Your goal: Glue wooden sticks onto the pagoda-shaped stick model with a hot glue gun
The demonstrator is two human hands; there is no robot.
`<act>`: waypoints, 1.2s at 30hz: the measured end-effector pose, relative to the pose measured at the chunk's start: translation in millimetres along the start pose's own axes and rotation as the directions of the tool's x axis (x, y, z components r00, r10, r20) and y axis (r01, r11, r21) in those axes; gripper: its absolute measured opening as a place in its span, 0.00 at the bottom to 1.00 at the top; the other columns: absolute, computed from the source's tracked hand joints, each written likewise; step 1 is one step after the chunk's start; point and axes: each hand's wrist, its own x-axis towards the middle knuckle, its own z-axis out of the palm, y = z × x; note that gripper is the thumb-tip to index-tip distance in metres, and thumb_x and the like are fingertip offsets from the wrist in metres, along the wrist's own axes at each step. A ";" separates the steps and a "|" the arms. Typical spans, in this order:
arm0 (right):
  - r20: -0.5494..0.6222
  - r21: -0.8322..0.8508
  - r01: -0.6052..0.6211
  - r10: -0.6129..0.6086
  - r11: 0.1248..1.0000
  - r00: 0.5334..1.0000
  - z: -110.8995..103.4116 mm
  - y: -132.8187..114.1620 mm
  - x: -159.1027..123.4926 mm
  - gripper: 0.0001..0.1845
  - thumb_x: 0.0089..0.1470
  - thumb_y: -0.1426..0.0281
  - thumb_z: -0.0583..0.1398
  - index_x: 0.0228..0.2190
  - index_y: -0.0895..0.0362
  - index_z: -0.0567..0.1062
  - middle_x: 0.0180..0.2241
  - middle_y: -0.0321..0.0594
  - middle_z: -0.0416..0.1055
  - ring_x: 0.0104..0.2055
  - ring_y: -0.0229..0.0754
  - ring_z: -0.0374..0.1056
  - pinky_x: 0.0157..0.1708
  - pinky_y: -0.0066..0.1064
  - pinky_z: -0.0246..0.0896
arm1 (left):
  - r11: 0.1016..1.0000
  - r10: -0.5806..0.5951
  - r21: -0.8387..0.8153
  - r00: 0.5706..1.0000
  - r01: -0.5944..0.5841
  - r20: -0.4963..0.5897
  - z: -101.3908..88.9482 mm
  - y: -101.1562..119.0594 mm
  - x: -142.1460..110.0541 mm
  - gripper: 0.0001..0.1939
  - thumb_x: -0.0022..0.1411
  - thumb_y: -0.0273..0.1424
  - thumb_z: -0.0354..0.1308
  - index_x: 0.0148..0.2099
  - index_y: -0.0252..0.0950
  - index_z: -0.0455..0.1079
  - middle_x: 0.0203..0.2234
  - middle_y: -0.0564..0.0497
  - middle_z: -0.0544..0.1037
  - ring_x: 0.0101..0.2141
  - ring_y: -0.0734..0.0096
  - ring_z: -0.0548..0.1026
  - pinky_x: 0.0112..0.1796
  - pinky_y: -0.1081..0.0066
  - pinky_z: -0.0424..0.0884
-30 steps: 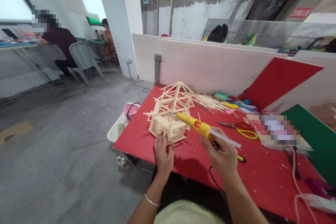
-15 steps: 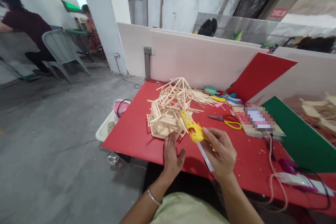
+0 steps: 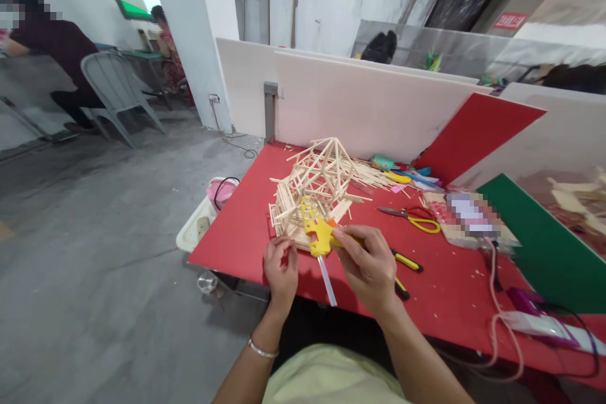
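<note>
R hand (image 3: 369, 265) closed round handle of yellow glue gun (image 3: 322, 237); gun's long axis runs near–far, nozzle far & slightly L, over near part of stick model (image 3: 326, 186). Model sits on red table (image 3: 237, 227), far side of both hands. L hand (image 3: 281, 268) nearer its base, fingers curled, tips just beside near-L edge; contact/hold: can't tell.

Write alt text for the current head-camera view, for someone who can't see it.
A person's right hand holds a yellow plastic glue gun in front of a pale wooden-stick model on a red tabletop. The left hand is at the model's near edge, fingers curled. Metal scissors with red and yellow handles lie to the right.
</note>
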 end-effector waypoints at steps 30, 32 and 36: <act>-0.054 -0.025 -0.249 0.247 0.968 0.967 -27.3 12.9 -16.8 0.24 0.59 0.74 0.63 0.56 0.45 0.75 0.45 0.40 0.75 0.45 0.42 0.73 0.45 0.35 0.69 | 0.861 0.223 0.448 0.970 -0.241 0.093 -2.3 -23.8 55.6 0.11 0.65 0.38 0.60 0.45 0.39 0.78 0.53 0.40 0.76 0.60 0.46 0.66 0.58 0.44 0.62; -0.048 -0.042 -0.274 0.272 0.961 0.961 -31.3 15.4 -18.9 0.23 0.60 0.73 0.63 0.55 0.45 0.76 0.45 0.40 0.75 0.45 0.42 0.73 0.45 0.34 0.69 | 0.859 0.260 0.420 0.957 -0.291 0.132 -4.3 -31.1 54.5 0.10 0.64 0.36 0.61 0.45 0.39 0.77 0.51 0.41 0.78 0.57 0.48 0.69 0.57 0.46 0.65; -0.079 -0.041 -0.329 0.325 0.943 0.942 -33.8 22.8 -20.6 0.21 0.60 0.70 0.63 0.55 0.46 0.76 0.44 0.39 0.75 0.43 0.41 0.73 0.43 0.32 0.69 | 0.891 0.249 0.328 0.942 -0.314 0.225 -13.1 -38.9 52.9 0.14 0.61 0.32 0.63 0.49 0.40 0.76 0.52 0.43 0.76 0.52 0.56 0.75 0.52 0.57 0.73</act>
